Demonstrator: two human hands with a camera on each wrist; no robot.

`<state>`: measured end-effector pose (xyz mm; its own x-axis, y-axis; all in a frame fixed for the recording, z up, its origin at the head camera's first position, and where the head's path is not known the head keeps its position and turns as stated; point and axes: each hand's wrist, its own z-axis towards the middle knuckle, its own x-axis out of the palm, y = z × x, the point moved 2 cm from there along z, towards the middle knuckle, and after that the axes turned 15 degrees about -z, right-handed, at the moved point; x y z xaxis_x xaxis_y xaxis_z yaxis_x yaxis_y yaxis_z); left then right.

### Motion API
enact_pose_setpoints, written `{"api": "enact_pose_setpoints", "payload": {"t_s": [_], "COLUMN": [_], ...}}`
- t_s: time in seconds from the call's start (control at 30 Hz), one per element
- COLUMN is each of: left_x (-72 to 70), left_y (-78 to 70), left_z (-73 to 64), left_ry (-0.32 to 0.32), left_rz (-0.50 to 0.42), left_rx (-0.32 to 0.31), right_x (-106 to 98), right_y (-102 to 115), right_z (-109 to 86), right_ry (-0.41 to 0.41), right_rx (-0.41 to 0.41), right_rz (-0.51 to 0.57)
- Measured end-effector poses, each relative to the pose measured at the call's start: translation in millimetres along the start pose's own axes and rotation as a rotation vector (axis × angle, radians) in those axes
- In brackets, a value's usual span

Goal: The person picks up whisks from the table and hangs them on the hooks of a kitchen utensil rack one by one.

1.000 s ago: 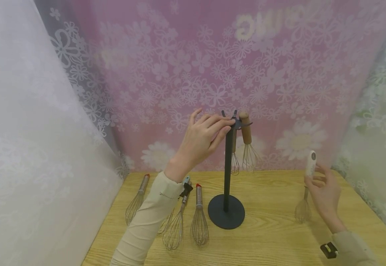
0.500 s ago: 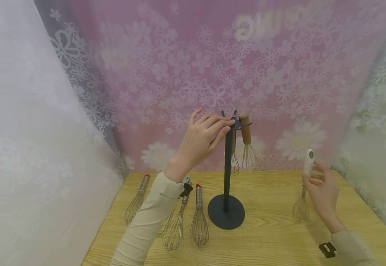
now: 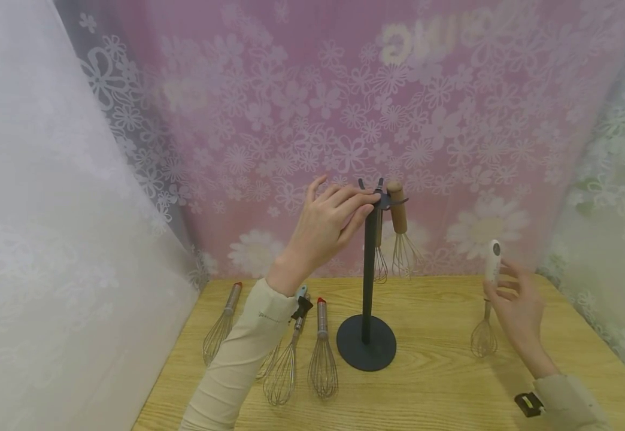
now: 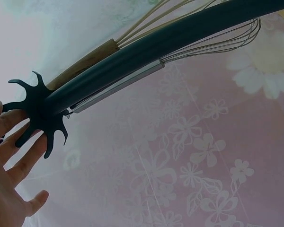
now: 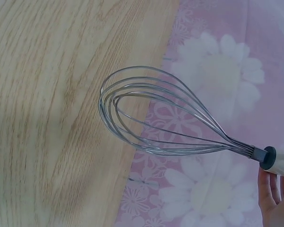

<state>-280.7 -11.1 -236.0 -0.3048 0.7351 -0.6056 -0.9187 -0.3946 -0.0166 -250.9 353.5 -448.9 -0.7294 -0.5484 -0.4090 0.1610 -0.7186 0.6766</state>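
My left hand (image 3: 328, 218) rests its fingertips on the hooked top of a black stand (image 3: 367, 269), fingers extended. The left wrist view shows these fingers spread against the hooks (image 4: 38, 106). Two whisks hang from the stand: one with a wooden handle (image 3: 399, 218), another with a slim grey handle (image 4: 118, 88). Well to the right of the stand, my right hand (image 3: 519, 308) grips a white-handled whisk (image 3: 492, 263) by its handle, wires downward. In the right wrist view its wire loops (image 5: 165, 113) show fully, while most of the handle is out of frame.
Left of the stand's round base (image 3: 350, 350) lie a red-tipped whisk (image 3: 323, 368), a whisk with a light blue handle end (image 3: 282, 377), and another red-tipped whisk (image 3: 218, 335). My left sleeve partly covers some wires. Flowered curtains (image 3: 291, 120) enclose the wooden table (image 3: 425, 395).
My right hand has shifted slightly left with the white-handled whisk, toward the stand. The left hand and the stand stay where they were.
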Motion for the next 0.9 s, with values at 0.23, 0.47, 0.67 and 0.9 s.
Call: {"api": "enact_pose_setpoints", "payload": {"t_s": [0.23, 0.47, 0.67, 0.9], "left_x": [-0.6, 0.1, 1.3, 1.5], "left_y": [-0.3, -0.6, -0.5, -0.8], "left_z": [-0.2, 0.2, 0.0, -0.2], "left_ry": [0.009, 0.006, 0.0, -0.001], "left_rz": [0.008, 0.02, 0.021, 0.02], "left_rx": [-0.002, 0.005, 0.014, 0.012], "right_x": [-4, -8, -6, -3], "right_y": [26, 50, 58, 63], "right_z": [-3.4, -6.5, -7.2, -6.7], "right_ry": [-0.009, -0.006, -0.012, 0.002], "right_rx": [-0.033, -0.089, -0.131, -0.173], "right_rz": [0.039, 0.107, 0.108, 0.105]}}
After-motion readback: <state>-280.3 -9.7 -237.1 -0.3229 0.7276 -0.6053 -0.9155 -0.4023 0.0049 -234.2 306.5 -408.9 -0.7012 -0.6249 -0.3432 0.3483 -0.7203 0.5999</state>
